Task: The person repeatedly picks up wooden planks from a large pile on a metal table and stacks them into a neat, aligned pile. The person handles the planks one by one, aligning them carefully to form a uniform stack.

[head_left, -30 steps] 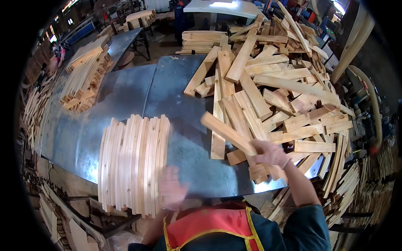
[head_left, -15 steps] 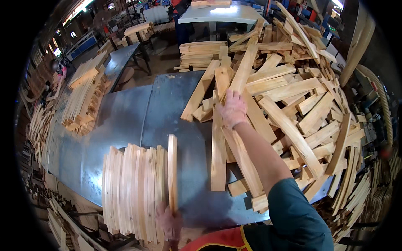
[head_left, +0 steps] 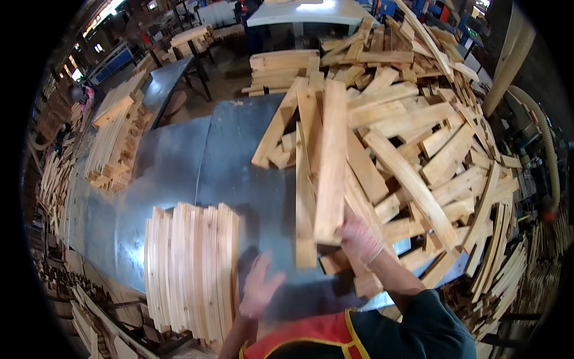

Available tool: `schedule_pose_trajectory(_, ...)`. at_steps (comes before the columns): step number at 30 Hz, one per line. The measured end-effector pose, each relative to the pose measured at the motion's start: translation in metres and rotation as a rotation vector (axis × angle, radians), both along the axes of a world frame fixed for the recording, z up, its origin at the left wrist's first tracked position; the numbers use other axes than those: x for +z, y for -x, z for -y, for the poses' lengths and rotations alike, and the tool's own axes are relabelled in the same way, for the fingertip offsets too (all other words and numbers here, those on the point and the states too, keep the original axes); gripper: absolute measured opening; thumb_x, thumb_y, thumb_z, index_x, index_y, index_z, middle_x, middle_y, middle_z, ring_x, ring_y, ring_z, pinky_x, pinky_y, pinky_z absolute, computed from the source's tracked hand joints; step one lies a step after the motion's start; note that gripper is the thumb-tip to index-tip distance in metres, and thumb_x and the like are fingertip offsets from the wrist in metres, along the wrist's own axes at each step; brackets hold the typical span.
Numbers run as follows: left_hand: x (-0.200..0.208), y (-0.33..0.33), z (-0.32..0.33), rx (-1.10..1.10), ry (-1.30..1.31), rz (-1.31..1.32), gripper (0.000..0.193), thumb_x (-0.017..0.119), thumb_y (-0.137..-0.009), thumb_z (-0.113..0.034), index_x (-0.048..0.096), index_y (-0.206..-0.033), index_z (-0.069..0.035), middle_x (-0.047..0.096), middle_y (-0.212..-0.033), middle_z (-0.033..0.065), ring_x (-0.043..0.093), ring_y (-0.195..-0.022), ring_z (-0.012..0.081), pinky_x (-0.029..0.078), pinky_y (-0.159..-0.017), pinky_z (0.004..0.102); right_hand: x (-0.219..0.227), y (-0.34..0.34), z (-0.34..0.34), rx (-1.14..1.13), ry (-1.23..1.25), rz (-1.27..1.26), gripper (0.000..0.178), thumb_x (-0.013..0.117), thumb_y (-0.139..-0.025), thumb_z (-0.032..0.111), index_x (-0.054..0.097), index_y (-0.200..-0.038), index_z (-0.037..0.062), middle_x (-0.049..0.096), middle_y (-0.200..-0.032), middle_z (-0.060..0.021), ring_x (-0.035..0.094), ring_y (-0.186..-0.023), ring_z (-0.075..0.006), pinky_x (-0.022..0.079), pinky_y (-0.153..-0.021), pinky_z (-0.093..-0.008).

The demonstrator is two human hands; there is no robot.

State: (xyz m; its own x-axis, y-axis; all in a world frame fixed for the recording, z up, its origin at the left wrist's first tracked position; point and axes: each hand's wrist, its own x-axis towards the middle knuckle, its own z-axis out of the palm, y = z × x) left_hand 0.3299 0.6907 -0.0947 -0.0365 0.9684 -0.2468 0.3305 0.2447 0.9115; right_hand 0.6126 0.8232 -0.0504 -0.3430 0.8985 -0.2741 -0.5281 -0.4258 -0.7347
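Note:
My right hand (head_left: pixel 360 238), in a pale glove, grips the near end of a flat wooden board (head_left: pixel 330 161). That board is raised and points away from me over the loose pile. My left hand (head_left: pixel 260 287) hovers just right of a neat row of boards (head_left: pixel 191 269) standing on edge side by side. Its fingers are spread and hold nothing. Beneath the held board, other loose boards (head_left: pixel 306 209) lie crossed over one another on the metal table (head_left: pixel 230 143).
To the right, a tall jumbled heap of boards (head_left: pixel 412 191) spreads across the table. At the far left stands another stack (head_left: pixel 116 137). Stacked boards (head_left: pixel 281 66) and a white-topped table (head_left: pixel 311 13) are beyond. A ribbed hose (head_left: pixel 541 131) hangs at right.
My right hand has drawn a board from the pile toward me and lifted it. The left hand has released its board against the row, opened, and moved up and right.

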Motion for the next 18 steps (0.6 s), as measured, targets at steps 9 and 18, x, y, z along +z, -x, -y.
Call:
schedule_pose_trajectory(9,0.003,0.017,0.022,0.089,0.300,-0.074,0.060,0.077,-0.086,-0.021,0.058,-0.139,0.000,0.062,-0.136,0.0161,0.059,-0.125,0.0308,0.047,-0.106,0.0410,-0.054,-0.002,0.114,0.046,-0.678,1.550,0.078,0.078,-0.084,0.027,0.046,-0.150,0.0013,0.051,-0.147,-0.0231,0.049,-0.138,-0.0412,0.041,-0.117,-0.0466)
schedule_pose_trajectory(18,-0.032,0.080,0.138,0.003,-0.021,-1.197,0.075,0.073,-0.083,-0.032,0.050,-0.148,-0.002,0.041,-0.157,0.0175,0.034,-0.150,0.0380,0.025,-0.127,0.0499,-0.072,-0.020,0.096,-0.044,-0.427,1.847,0.075,0.075,-0.079,0.011,0.049,-0.149,0.0177,0.058,-0.143,-0.0175,0.057,-0.131,-0.0370,0.048,-0.106,-0.0473)
